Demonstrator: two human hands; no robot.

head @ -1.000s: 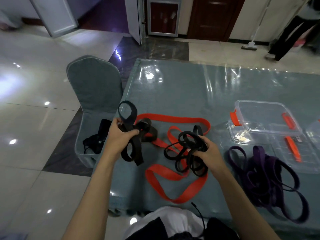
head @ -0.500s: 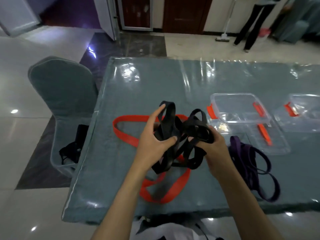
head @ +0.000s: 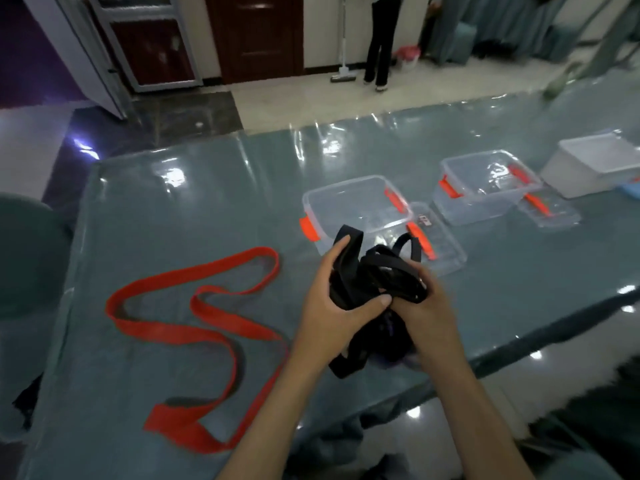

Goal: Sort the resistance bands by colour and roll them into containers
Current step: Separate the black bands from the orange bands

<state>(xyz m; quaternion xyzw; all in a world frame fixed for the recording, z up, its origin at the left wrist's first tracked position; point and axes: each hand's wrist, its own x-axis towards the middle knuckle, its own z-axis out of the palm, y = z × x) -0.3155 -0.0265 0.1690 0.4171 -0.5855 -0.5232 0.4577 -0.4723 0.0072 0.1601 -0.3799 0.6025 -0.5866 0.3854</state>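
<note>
far left: grey-green fabric chair back (head: pixel 20 258) at the edge of the grey-green table under clear plastic sheet (head: pixel 194 209). long flat red resistance band (head: pixel 194 327) lies loose in s-curves on the table's left half. centre: bundle of black rubber resistance bands (head: pixel 374 282) held above the table near its front edge. left hand (head: pixel 332 313) curled round the bundle's left side, thumb across the front; right hand (head: pixel 422 306) curled round the right side. both gripping. just behind the bundle: clear plastic box with orange clips (head: pixel 356 209), nothing visible inside, its lid (head: pixel 440 244) flat beside it. further right: second clear box with orange clips (head: pixel 485 188), looks empty, lid (head: pixel 550 209) alongside. far right: white translucent plastic tub (head: pixel 595 168), contents can't tell.
</note>
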